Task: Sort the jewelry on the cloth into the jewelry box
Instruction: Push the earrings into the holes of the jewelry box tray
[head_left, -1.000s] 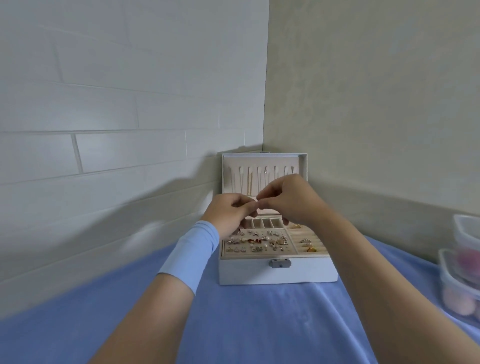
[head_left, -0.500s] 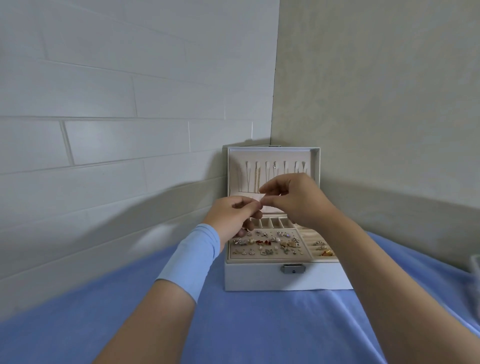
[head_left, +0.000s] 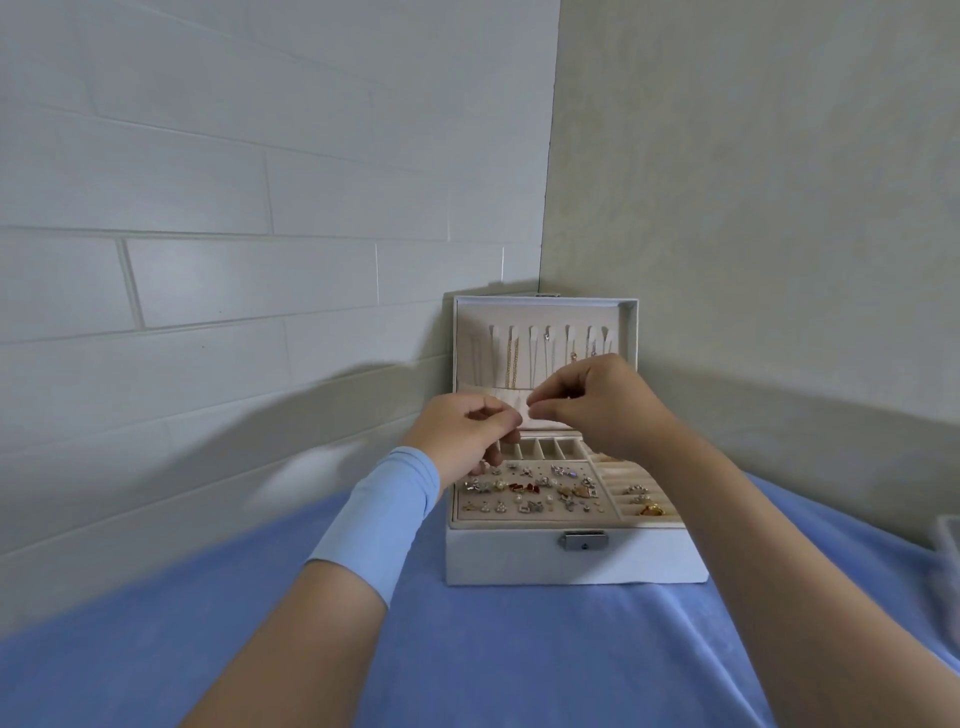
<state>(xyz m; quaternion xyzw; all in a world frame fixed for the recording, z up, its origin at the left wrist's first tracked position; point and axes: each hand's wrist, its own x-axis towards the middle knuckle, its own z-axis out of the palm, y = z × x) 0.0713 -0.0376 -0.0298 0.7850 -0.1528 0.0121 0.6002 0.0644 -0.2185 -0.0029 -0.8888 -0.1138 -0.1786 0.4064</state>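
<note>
L hand, R hand tips close over open jewelry box

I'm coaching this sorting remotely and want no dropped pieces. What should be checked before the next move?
1. Lid of jewelry box open: ok.
2. Piece secure between left hand and right hand fingertips: cannot tell, too small to see.
3. Free space on earring panel: ok, gaps between studs.
4. Back compartments free: ok, those visible look empty.
5. Hanging necklaces clear of right hand: cannot tell.
</note>
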